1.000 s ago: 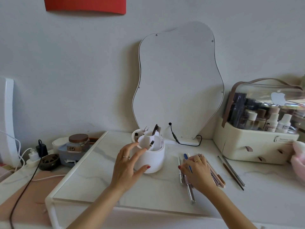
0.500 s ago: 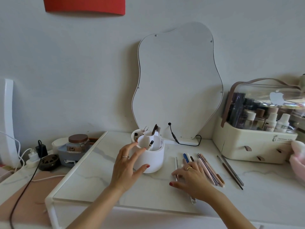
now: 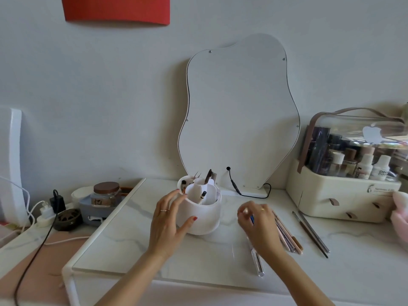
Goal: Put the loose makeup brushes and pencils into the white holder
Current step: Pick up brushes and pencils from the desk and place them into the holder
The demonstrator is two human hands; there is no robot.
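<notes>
The white holder (image 3: 206, 217) stands mid-table with a few brushes and a pencil upright in its compartments. My left hand (image 3: 169, 221) grips its left side, thumb on the front wall and fingers at the rim. My right hand (image 3: 258, 226) hovers just right of the holder, fingers pinched around a blue-tipped pencil (image 3: 252, 219) that is mostly hidden by the palm. Under and beside that hand lie several pink and brown pencils (image 3: 290, 240), a clear tube (image 3: 257, 261) and a thin white stick (image 3: 233, 251). Two dark slim brushes (image 3: 313, 236) lie further right.
A wavy mirror (image 3: 238, 118) leans on the wall behind the holder, its black cable (image 3: 249, 194) trailing on the table. A cream cosmetics organiser (image 3: 342, 198) fills the right. A jar (image 3: 107, 193), chargers and cords crowd the left. Something pink (image 3: 400, 215) sits at the right edge.
My right hand has lifted off the loose pencils, moved up toward the holder and curled its fingers around a pencil. My left hand stays on the holder.
</notes>
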